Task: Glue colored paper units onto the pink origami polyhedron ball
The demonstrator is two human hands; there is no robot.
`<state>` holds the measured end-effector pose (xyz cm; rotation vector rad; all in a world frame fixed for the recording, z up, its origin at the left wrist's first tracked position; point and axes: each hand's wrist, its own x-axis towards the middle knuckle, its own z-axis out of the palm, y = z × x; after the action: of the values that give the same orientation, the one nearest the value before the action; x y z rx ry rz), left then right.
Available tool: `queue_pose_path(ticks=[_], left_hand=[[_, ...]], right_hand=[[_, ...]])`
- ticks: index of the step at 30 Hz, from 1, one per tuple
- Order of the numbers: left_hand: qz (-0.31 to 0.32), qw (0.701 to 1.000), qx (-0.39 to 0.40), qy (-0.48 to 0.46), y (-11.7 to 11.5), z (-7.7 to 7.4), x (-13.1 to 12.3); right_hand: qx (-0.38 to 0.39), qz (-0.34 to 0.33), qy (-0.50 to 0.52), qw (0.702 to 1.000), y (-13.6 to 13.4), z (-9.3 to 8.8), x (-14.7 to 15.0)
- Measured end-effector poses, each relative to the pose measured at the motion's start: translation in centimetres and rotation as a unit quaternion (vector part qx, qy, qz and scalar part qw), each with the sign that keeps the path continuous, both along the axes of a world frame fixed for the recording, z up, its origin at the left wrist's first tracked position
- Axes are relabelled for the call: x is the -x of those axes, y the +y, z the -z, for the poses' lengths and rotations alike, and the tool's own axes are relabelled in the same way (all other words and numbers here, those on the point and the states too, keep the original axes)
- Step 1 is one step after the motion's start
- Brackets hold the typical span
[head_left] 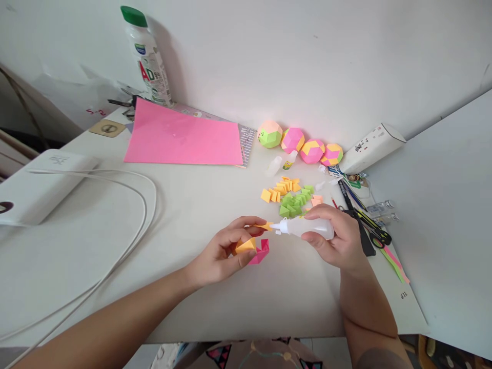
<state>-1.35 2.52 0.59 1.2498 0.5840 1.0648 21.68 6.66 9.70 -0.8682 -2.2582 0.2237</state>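
Observation:
My left hand (226,248) is closed on a folded orange paper piece (246,246), and an orange flap (265,225) sticks out between its fingertips. A folded pink paper piece (261,252) shows just beyond the thumb; whether it is joined to the orange one I cannot tell. My right hand (336,233) grips a translucent white glue bottle (309,227) lying sideways, its nozzle pointing left and at the orange flap. Past the hands lie small folded paper pieces: orange ones (282,188), green ones (294,201) and a few peach ones (316,200).
Several paper balls (294,139) line the wall, beside small bottles (289,160). Pink paper (184,136) lies at the back left, near a tall white bottle (148,61). A white device (46,184) and its cable (144,205) are at left. Scissors (378,238) and pens crowd the right.

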Motion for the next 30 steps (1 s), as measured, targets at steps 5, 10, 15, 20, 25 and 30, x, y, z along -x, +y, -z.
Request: queue_pose_path(ticks=[5,10,15,20,25,30], left_hand=[[-0.001,1.0,0.001,0.001,0.01,-0.02,0.04],[-0.003,1.0,-0.005,0.0,-0.01,0.04,0.0],[-0.007,1.0,-0.004,0.003,0.0,-0.03,-0.01],[-0.008,1.0,-0.007,0.009,0.01,-0.1,0.03],[-0.005,1.0,-0.009,0.007,0.03,-0.12,0.07],[-0.011,1.0,-0.012,0.013,0.07,-0.13,0.07]], right_hand=[[-0.001,-0.001,-0.005,1.0,-0.1,0.01,0.09],[0.006,-0.026,0.009,1.0,-0.3,0.13,0.31],[-0.003,-0.015,-0.001,1.0,-0.23,0.0,-0.01],[-0.003,-0.013,-0.002,1.0,-0.16,-0.15,-0.25],[0.006,-0.001,-0.005,1.0,-0.14,-0.05,-0.03],[0.028,0.014,-0.003,1.0,-0.08,0.02,0.05]])
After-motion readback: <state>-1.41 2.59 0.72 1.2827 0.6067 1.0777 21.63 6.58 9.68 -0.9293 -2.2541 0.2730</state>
